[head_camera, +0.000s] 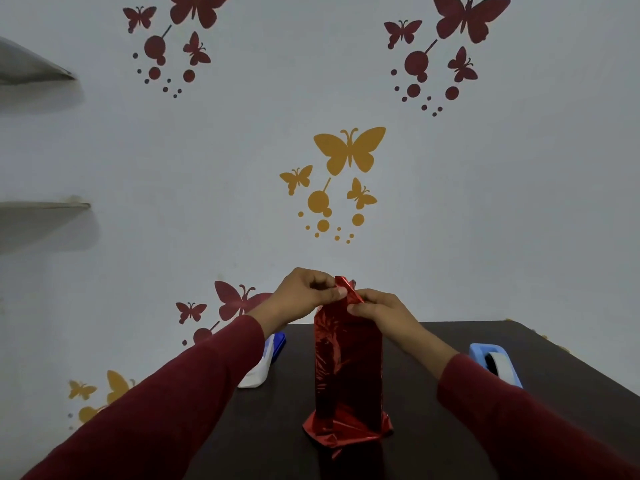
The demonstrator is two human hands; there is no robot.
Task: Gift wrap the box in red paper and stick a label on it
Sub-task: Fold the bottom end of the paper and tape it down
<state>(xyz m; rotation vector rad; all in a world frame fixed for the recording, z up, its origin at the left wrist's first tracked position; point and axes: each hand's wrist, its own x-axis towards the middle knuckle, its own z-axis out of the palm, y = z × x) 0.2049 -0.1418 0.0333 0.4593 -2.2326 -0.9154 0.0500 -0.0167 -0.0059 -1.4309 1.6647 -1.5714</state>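
The box [348, 368] stands upright on end in the middle of the dark table, covered in shiny red paper that flares out crumpled at its base. At its top, loose red paper sticks up. My left hand [304, 289] pinches this top flap from the left with thumb and fingertips. From the right, my right hand [379, 308] pinches the paper at the top edge. Both arms wear dark red sleeves. No label is in sight.
A blue tape dispenser [495, 363] with a white roll sits on the table [519, 344] to the right of the box. A white and blue object [266, 362] lies to the left, partly behind my left sleeve. A wall with butterfly stickers stands close behind.
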